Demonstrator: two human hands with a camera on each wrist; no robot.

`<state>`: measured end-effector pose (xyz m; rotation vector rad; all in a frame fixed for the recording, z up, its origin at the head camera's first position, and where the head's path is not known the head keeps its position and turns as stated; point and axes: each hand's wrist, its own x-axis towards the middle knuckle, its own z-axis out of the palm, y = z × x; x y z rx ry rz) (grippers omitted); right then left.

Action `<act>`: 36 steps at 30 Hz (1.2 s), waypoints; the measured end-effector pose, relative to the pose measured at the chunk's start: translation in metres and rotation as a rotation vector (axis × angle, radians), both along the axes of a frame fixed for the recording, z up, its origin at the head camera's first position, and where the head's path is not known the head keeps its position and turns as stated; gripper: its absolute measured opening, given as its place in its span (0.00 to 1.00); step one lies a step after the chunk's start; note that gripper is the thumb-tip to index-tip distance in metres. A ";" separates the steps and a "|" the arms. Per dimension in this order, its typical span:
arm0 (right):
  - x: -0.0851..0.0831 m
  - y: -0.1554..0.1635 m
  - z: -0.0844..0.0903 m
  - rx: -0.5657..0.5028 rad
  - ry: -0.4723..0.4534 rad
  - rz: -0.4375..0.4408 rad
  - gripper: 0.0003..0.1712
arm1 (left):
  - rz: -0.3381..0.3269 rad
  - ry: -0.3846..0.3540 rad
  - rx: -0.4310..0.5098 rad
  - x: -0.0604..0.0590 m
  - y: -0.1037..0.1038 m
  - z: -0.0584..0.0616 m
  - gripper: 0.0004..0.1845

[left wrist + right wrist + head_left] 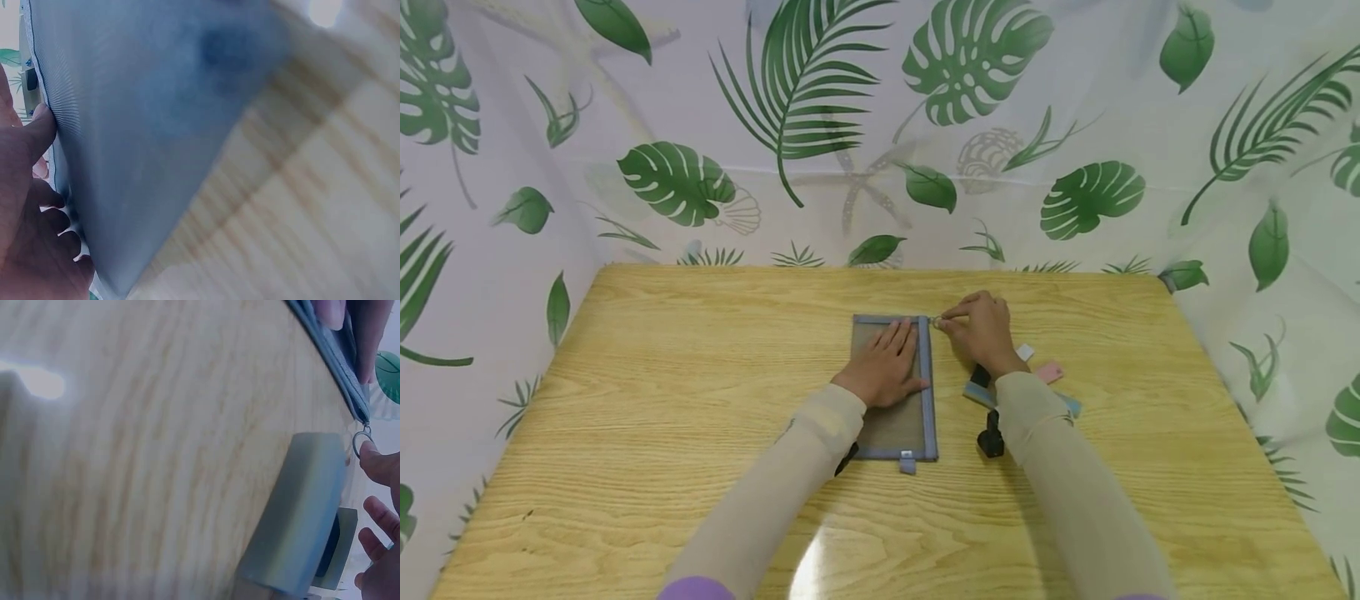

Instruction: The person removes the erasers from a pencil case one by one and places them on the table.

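A grey mesh zip pouch (891, 433) lies flat on the wooden table, its zip running along the right edge. My left hand (883, 367) rests on it with fingers straight, pressing the mesh. At the pouch's far right corner, my right hand (983, 333) pinches the small metal ring (936, 322) of the zip pull between thumb and finger. The right wrist view shows this ring (354, 445) hanging from the end of the zip. In the left wrist view the mesh (137, 144) fills much of the picture, with my left hand (31, 206) at its edge.
Near my right wrist lie a blue-grey block (978, 394), a black piece (980, 374), a white piece (1025, 352) and a pink piece (1049, 372). A small black object (991, 440) sits closer to me. Leaf-patterned cloth (857, 192) stands behind the table (700, 375).
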<state>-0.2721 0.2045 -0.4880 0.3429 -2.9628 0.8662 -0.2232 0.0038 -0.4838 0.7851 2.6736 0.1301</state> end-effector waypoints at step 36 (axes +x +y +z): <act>0.016 -0.009 -0.001 0.286 0.209 0.111 0.09 | 0.027 -0.038 -0.006 0.000 0.002 0.007 0.45</act>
